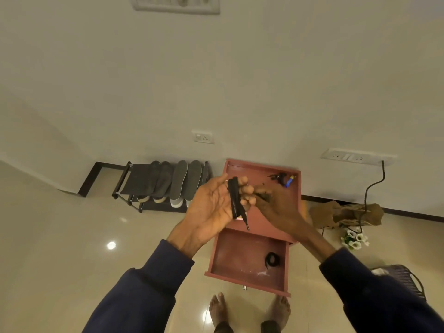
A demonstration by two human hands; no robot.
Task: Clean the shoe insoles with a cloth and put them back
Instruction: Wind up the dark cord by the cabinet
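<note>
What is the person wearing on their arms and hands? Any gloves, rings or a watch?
Both arms are covered by long, dark navy sleeves of soft, plain fabric, with no visible markings, ending in cuffs at the wrists. The left hand and right hand are bare: no gloves, and no rings or watch can be seen. The feet at the bottom of the view are bare too.

No legible text, label, brand or number on anything in view.

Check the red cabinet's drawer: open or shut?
Open. The drawer is pulled out toward the person's feet, its inside exposed, with a black coil lying in it.
</note>
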